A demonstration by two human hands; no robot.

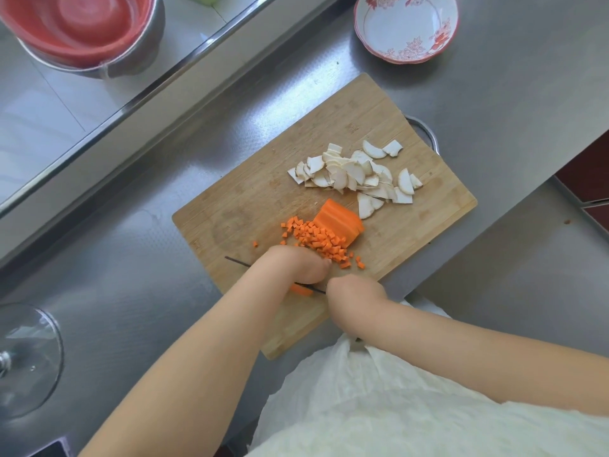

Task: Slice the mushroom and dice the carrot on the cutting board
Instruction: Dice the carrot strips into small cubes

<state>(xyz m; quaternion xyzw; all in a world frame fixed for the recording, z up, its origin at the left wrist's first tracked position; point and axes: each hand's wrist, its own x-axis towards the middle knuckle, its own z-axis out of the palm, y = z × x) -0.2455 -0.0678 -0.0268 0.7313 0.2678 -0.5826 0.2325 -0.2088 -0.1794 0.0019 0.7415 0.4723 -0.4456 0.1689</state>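
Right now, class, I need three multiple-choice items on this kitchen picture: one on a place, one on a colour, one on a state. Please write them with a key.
1. Where do the mushroom slices lie on the cutting board?
A. on the far right part
B. under the left hand
C. off the board, on the counter

2. What colour is the pattern on the white bowl?
A. blue
B. red
C. green

3. What state is the carrot in?
A. whole and uncut
B. all diced
C. partly diced, with one chunk left

Key: 1 A, the pale slices sit beyond the carrot chunk. 2 B, red flowers run round the rim. 3 C, the diced carrot lies beside an uncut chunk, and the left hand holds another piece at the knife.
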